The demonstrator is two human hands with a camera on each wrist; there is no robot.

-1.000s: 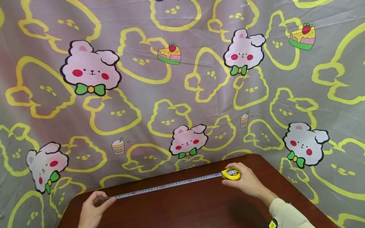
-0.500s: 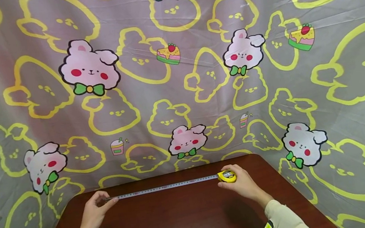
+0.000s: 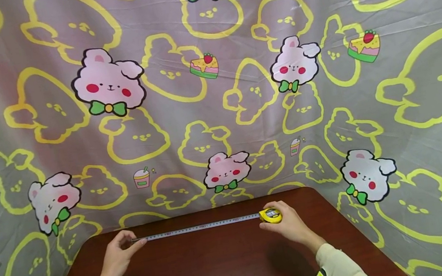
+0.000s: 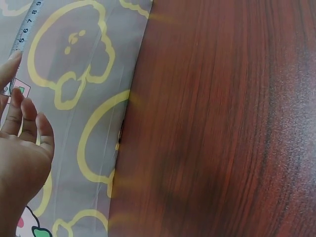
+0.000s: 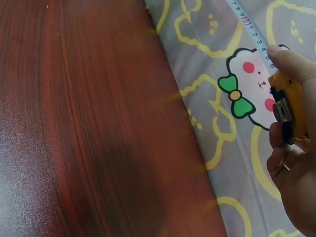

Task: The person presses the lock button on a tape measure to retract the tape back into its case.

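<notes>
In the head view, the left hand (image 3: 116,256) pinches the end of the blade (image 3: 204,227), which runs straight across to the case (image 3: 272,215), gripped in the right hand (image 3: 292,226). The blade spans between the two sets of fingertips, seemingly lifted off the table (image 3: 205,270), with the curtain (image 3: 209,111) beyond the fingers. The step in hand appears to be holding the blade drawn out; the next move, whether further out or back in, calls for both hands to work along one line so the blade does not buckle.

In the left wrist view, the blade's end lies between thumb and index finger, with its numbers rising away beyond the thumb. The remaining fingers are loosely bent below the pinch.

In the right wrist view, the case sits between thumb above and bent fingers below, its metal clip (image 5: 283,110) just beyond the fingertips. The blade leaves past the thumb tip; whether the thumb presses it, I cannot tell. Steady thumb control seems worthwhile, since the blade could spring back.
</notes>
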